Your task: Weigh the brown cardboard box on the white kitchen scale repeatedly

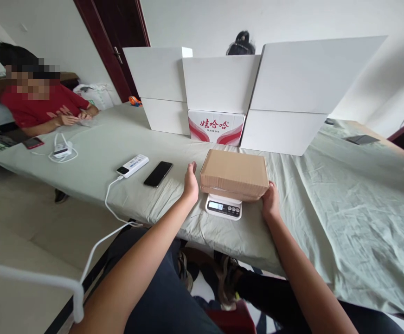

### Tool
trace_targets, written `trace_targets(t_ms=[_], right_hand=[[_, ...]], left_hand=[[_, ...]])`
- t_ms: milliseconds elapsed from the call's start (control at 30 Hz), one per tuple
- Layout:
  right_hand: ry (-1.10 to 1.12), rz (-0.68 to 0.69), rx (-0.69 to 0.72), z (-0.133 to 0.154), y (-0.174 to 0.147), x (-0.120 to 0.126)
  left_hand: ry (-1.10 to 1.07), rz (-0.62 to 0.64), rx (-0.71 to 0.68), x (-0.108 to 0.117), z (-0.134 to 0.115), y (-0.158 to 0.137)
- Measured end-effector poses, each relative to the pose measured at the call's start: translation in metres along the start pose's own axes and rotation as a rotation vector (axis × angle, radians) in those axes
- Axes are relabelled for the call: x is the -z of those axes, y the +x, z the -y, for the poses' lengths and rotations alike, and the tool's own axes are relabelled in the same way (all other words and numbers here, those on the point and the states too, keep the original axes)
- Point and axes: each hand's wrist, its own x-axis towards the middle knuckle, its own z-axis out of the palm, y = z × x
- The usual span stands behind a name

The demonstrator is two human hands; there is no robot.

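Note:
A closed brown cardboard box (pixel 234 171) rests on a white digital scale (pixel 223 215), whose lit display and buttons show below its front edge. The weighing plate is mostly hidden by the box. To the box's left, my left hand (pixel 190 183) is open, fingers stretched upward, with a narrow gap between it and the cardboard. My right hand (pixel 271 199) touches the box's front right corner, its fingers partly curled against the side and some of them hidden. A black phone (pixel 158 174) lies flat to the left of my left hand.
White cartons (pixel 285 132) form a wall behind the box, beside a red-and-white printed carton (pixel 216 127). A power bank (pixel 132 165) trails a white cable (pixel 107 195) over the table edge. A person in red (pixel 54 109) sits far left; another's hair (pixel 242 45) shows behind the cartons.

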Motion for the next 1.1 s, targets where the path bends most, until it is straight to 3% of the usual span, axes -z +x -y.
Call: trace_targets(t_ms=[200, 333, 467, 767, 1100], right_hand=[[-0.041, -0.010, 0.035, 0.007, 0.002, -0.005], [-0.057, -0.050, 0.056, 0.011, 0.003, -0.008], [-0.106, -0.045, 0.085, 0.017, -0.002, -0.011], [-0.064, -0.024, 0.068, 0.012, 0.000, -0.009], [-0.026, -0.032, 0.036, -0.001, 0.000, 0.006]], left_hand=[[0.057, 0.042, 0.009, 0.018, -0.006, -0.004], [0.161, 0.089, -0.094, 0.036, 0.003, -0.007], [0.156, 0.117, -0.108, 0.048, 0.011, -0.011], [0.099, 0.136, -0.118, 0.048, 0.008, -0.012], [0.044, 0.179, -0.090, 0.055, 0.044, 0.002]])
